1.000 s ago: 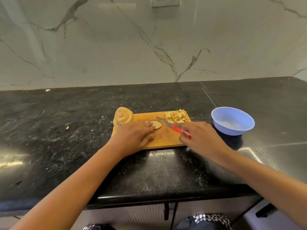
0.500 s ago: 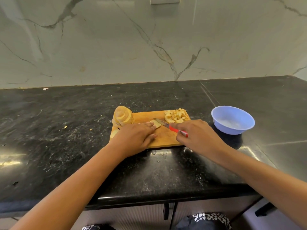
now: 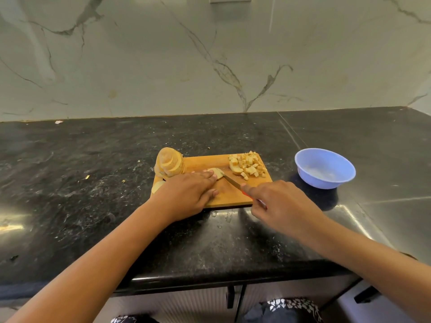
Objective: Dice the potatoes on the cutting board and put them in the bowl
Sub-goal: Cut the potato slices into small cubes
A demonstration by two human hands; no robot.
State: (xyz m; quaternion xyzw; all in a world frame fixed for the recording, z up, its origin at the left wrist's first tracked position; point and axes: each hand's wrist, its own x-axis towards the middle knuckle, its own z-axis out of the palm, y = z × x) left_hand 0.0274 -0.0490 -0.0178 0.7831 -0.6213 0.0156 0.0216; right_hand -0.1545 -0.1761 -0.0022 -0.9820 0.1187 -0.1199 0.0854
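A wooden cutting board lies on the black counter. A stack of potato slices stands at its far left corner, and a pile of diced potato sits at its far right. My left hand presses a flat potato slice with straight fingertips. My right hand grips a red-handled knife, whose blade tip touches that slice. The blue bowl stands right of the board and holds no potato.
One loose slice lies by the board's left edge. Small scraps dot the black counter. A marble wall rises behind. The counter's front edge runs under my forearms, with cabinet handles below.
The knife has shifted left toward the slice, so its tip now meets it. My left hand stays on the slice; the view has tilted slightly.
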